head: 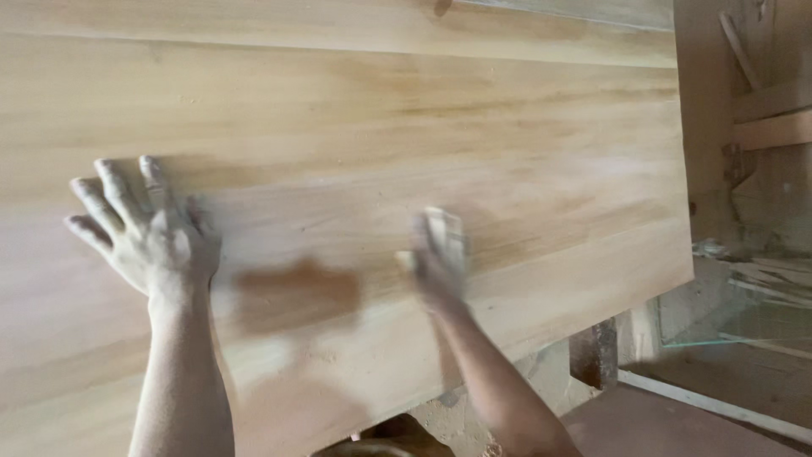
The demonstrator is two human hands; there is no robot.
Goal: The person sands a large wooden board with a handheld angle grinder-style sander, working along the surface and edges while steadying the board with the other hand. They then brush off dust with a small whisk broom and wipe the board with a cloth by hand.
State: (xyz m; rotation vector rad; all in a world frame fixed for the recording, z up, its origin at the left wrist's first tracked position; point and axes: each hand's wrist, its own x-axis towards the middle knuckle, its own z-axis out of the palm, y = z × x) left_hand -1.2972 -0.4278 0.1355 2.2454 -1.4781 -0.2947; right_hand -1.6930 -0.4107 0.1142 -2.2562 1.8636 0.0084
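Left hand [152,237]: spread wide, fingers fanned apart, palm flat against the wooden panel [406,144]. Holds nothing; presses on the surface only.

Panel: large, pale glued boards, grain and seams running lengthwise. It fills most of the view; long axis runs left to right, right end tilted slightly down. A darker brown patch [296,292] shows on the wood between the two hands.

Right hand [438,254]: blurred, fingers pressed together over a small pale block [446,228], which it holds flat against the panel. Exact grip cannot be told.

Far right: panel's end edge, then wooden slats [774,114] leaning beyond it. Reddish floor [677,423] below.
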